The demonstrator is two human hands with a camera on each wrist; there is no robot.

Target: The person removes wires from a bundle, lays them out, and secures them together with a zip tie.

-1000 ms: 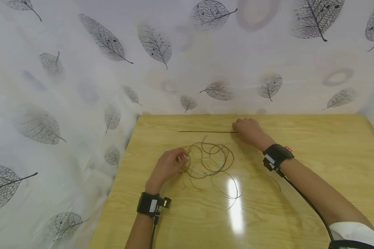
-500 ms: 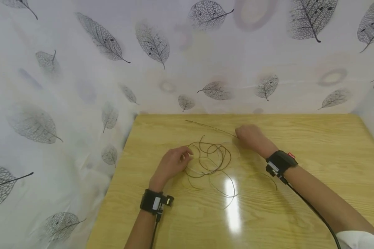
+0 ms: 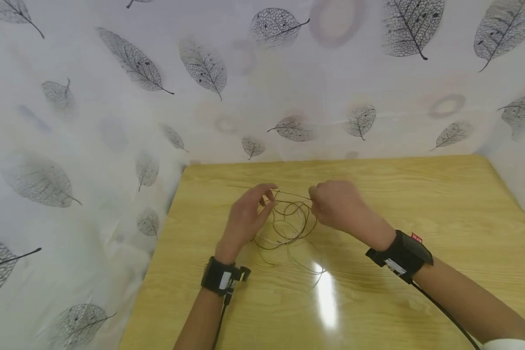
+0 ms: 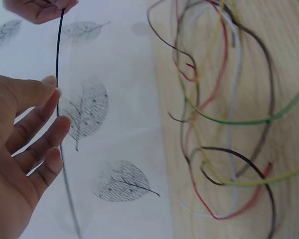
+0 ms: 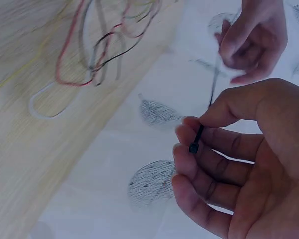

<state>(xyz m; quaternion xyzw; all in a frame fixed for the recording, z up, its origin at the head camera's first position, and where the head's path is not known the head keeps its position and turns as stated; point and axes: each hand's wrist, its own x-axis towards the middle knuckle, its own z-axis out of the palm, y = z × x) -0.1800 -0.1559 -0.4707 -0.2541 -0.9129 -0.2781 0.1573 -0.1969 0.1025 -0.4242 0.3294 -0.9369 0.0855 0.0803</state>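
Note:
A thin black cable tie (image 4: 59,47) runs between both hands, its small square head (image 5: 194,148) at the right hand's fingers. My right hand (image 3: 339,206) pinches it near that head with thumb and index finger. With thumb and index fingertips, my left hand (image 3: 244,214) pinches the tie further along, and its other fingers are loosely bent. In the left wrist view the tie's tail passes on below the left fingers. Beneath the hands lies a loose tangle of thin wires (image 3: 305,227) in red, white, black, yellow and green (image 4: 229,122).
The wires lie on a wood-grain table (image 3: 398,194). A pale leaf-printed cloth (image 3: 245,68) hangs behind it and along the left side. Each wrist wears a black strap (image 3: 402,255) with a cable trailing towards the person.
The right hand has brought the cable tie left and nearer. My left hand has moved up from the wires' left edge and now pinches the tie.

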